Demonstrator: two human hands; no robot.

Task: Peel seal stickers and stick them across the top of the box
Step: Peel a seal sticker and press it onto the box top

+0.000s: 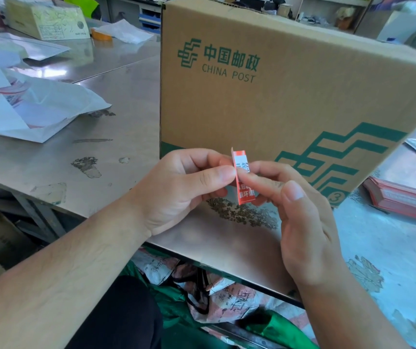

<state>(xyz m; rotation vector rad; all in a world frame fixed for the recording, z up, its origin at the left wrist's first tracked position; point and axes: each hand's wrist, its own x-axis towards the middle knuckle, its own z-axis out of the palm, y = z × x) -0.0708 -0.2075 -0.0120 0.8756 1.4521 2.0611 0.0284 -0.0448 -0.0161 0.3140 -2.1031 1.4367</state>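
Scuffed steel tabletop point(116, 117), blotched with old adhesive residue, in bright, even light. Crumpled white wrappers point(50, 107) at left. Blue drawer unit point(149, 18) and cluttered shelving point(328, 11) along the far side. Green sacks point(272, 326) heaped on the floor beneath.

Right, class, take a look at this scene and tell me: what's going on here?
A person's left hand and right hand pinch a small red-and-white seal sticker between them, apparently starting to peel it. Just behind stands a China Post box on the metal table, with no sticker on its visible face. A stack of red stickers lies at the right.
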